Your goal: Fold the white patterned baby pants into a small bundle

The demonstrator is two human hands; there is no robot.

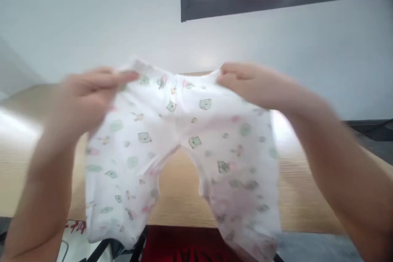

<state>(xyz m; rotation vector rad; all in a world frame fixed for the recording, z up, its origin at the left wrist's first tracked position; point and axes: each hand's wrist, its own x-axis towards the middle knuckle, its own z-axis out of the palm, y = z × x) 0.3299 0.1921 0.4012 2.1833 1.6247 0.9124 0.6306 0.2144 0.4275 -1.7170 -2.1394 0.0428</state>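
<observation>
Step in hand, by appearance: holding open white soft-fabric trousers (172, 123), raised above pale wood-grain worktop (179, 196). Left hand (89, 98) and right hand (245, 82): apart, each clamped near one end of the elastic-looking waistband. Next move, as judged: calling for even tension. Print: green animal faces, pink motifs. Fabric lightly creased; legs hanging apart, hems across worktop's near edge in view.

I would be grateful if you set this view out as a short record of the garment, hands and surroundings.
Garment: white printed pants, green and pink motifs
Left hand: gripping the left end of the waistband
Right hand: gripping its right end
Pose: held up, legs hanging
Behind: wooden table, pale wall, dark window frame
Bottom edge: red item with dark lettering
Clarity: hands motion-blurred
</observation>
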